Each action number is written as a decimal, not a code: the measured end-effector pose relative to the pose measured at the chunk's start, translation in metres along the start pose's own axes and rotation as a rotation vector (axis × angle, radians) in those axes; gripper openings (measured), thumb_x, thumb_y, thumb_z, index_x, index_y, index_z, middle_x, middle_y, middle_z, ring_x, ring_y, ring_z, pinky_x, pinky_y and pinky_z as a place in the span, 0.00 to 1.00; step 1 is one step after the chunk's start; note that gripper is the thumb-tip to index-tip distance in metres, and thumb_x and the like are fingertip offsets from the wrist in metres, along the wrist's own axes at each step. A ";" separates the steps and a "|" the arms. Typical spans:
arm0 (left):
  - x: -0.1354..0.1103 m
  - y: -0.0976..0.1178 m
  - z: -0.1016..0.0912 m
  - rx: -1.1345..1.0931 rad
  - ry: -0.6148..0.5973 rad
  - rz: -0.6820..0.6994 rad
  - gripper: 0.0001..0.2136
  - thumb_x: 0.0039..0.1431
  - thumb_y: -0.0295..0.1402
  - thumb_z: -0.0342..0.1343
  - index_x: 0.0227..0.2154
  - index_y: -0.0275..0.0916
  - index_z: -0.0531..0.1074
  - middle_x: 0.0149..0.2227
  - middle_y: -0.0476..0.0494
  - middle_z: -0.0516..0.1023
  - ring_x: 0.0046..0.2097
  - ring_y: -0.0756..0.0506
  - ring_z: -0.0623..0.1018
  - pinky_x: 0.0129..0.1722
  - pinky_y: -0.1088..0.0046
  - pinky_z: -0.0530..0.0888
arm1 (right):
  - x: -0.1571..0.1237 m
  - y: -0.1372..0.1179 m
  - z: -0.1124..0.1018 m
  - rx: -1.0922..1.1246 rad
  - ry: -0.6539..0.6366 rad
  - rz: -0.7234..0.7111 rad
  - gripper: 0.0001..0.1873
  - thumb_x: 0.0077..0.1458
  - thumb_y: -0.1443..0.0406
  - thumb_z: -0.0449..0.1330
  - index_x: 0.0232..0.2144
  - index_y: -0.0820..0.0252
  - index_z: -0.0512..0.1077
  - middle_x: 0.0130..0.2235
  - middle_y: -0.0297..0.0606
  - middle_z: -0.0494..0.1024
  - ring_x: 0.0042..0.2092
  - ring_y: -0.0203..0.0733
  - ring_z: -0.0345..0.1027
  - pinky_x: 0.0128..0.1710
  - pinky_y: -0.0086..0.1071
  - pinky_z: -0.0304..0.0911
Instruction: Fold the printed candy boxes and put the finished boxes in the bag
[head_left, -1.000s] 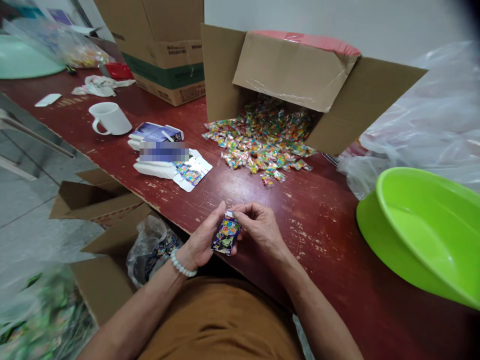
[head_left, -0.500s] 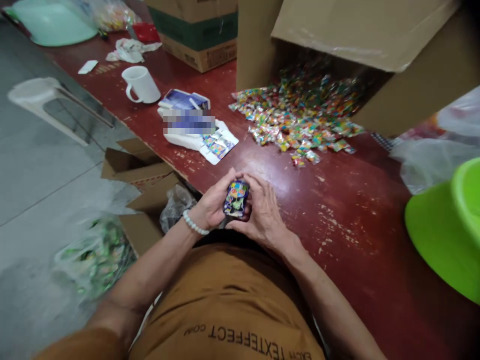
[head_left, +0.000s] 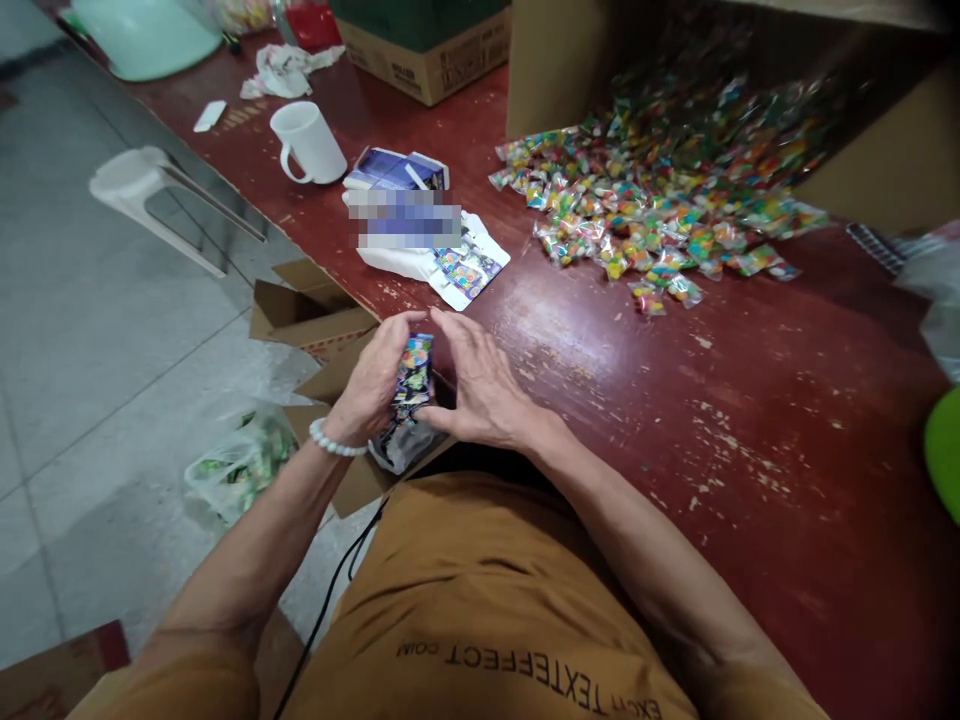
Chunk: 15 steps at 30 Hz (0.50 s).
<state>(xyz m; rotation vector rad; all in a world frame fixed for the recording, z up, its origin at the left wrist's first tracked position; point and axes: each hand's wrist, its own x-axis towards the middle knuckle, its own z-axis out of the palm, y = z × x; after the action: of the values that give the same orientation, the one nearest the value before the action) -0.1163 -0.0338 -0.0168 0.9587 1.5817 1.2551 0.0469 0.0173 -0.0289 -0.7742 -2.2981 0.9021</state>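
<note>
Over the open carton beside the table edge, my left hand [head_left: 375,375], with a beaded bracelet, is against a small, dark, colourfully printed packet [head_left: 415,370]. Its fingers reach along the packet's far end and cover its left side; the thumb is hidden. My right hand [head_left: 484,380] stands on the packet's other side, fingers stretched and thumb apart, with a gap showing between palm and packet. Just under the packet, similar dark printed pieces show in a clear plastic bag [head_left: 409,445] in the carton [head_left: 330,375].
Wrapped sweets [head_left: 637,220] spill from a big cardboard box [head_left: 555,70] on the red table [head_left: 600,400]. Torn printed packaging [head_left: 469,265] and a white mug [head_left: 309,143] lie nearer. A white stool [head_left: 139,180] and a filled bag [head_left: 240,460] are on the floor.
Both hands and the packet have moved left, from the table edge to over the carton. My right hand has drawn away from the packet, which has turned slightly. The view has shifted too.
</note>
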 end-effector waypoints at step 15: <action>0.081 0.003 0.014 1.221 0.223 0.454 0.22 0.63 0.42 0.51 0.57 0.41 0.69 0.52 0.34 0.73 0.52 0.34 0.70 0.50 0.58 0.66 | -0.053 0.042 -0.010 -0.102 0.080 0.067 0.21 0.56 0.66 0.61 0.53 0.59 0.71 0.55 0.50 0.73 0.54 0.55 0.64 0.55 0.51 0.63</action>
<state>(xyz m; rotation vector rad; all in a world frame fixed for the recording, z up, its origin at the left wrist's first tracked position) -0.1290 0.0465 -0.0287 2.0533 2.4346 0.5502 0.1025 0.0109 -0.0677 -0.9187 -2.2742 0.7732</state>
